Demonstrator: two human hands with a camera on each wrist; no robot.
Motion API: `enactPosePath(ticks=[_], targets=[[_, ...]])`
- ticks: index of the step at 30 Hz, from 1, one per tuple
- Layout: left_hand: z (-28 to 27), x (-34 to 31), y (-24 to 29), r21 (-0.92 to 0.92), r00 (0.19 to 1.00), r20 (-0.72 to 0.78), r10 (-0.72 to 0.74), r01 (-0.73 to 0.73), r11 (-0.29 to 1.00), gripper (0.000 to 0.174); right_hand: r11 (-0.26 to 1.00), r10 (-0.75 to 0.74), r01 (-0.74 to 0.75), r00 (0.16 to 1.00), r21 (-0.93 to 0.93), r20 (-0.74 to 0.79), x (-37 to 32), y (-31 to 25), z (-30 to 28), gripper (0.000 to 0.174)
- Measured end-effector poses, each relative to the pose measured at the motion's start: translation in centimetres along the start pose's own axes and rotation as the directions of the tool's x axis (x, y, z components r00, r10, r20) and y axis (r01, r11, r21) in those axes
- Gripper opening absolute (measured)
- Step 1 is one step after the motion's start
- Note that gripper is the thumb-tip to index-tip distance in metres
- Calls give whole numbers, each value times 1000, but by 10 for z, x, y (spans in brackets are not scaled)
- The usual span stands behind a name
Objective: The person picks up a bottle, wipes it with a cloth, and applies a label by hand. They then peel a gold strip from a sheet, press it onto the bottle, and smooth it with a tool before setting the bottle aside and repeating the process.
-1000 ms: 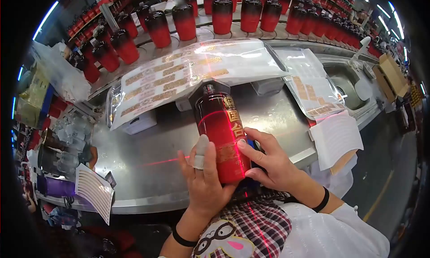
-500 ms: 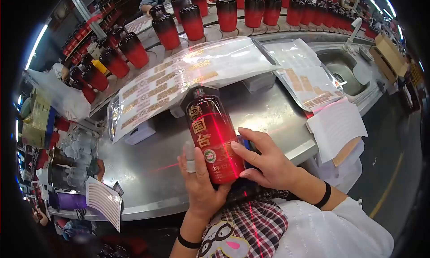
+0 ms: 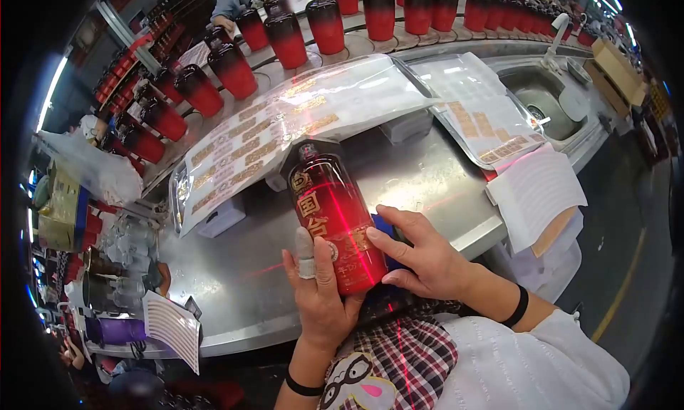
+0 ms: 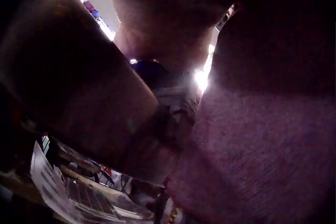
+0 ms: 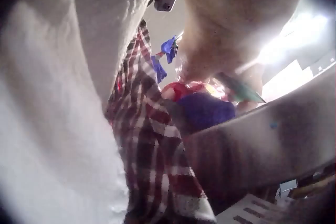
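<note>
A black-to-red bottle point(image 3: 335, 196) with gold characters lies tilted, neck away from me, in the middle of the head view. My left hand point(image 3: 320, 296) holds its lower left side, with a grey covering point(image 3: 306, 257) on one finger; part of that hand is hidden behind the bottle. From the right, my right hand point(image 3: 427, 257) touches the bottle's lower side with slightly bent fingertips, the thumb close to the base. Something blue point(image 3: 382, 232) shows between bottle and right hand. The left wrist view is mostly dark; the right one shows a blue piece point(image 5: 207, 111) beyond the hand.
Sheets of gold stickers point(image 3: 285, 118) lie on a raised board behind the bottle, over the steel table point(image 3: 242, 296). A second sticker tray point(image 3: 484, 136) and a sink point(image 3: 541, 96) are at right. Similar bottles point(image 3: 287, 39) line a conveyor at the back. A striped sheet point(image 3: 173, 324) hangs at the left.
The bottle has turned about its length, its gold characters shifting from the right side to the left and new print showing. Both hands stay at its lower part. The head view has shifted slightly.
</note>
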State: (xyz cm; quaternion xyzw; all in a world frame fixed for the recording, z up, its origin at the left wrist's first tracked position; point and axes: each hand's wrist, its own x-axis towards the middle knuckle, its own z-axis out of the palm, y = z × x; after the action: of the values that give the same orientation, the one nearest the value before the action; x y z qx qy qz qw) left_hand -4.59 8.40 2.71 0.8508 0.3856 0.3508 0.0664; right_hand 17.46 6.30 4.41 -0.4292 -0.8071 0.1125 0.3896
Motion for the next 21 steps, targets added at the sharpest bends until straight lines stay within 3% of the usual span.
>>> enactPosePath(ticks=[1,4,5,8,9,12,16,19,21], targets=[[1,0,-1,-12,1000,-7,8,-8,1000,91,1000,-6,6,1000,-2,-14,0,0,0,62],[3,-3,-4,-159,999,-12,-53,50,986,90,981,163,-137,967,139,-198,-5,5,-7,54],[3,0,-1,-113,999,-39,-38,33,993,90,944,288,-223,917,242,-277,-2,5,-6,40],[-2,10,13,17,999,-34,4,-3,1000,89,771,538,-450,839,450,-80,41,-30,-29,30],[-5,12,18,60,1000,9,0,-1,998,89,842,410,-293,893,453,-183,49,-26,-17,24],[-7,12,16,113,999,54,3,-9,994,89,814,441,-346,891,466,-109,48,-15,0,24],[0,4,5,14,1000,11,9,-10,1000,92,688,633,-495,766,531,-106,11,21,17,25],[4,-1,-1,-186,999,2,-52,52,981,96,609,675,-470,730,639,-107,5,19,14,25],[4,-1,1,-200,997,-6,-78,75,977,98,598,622,-393,778,699,-94,18,3,7,25]])
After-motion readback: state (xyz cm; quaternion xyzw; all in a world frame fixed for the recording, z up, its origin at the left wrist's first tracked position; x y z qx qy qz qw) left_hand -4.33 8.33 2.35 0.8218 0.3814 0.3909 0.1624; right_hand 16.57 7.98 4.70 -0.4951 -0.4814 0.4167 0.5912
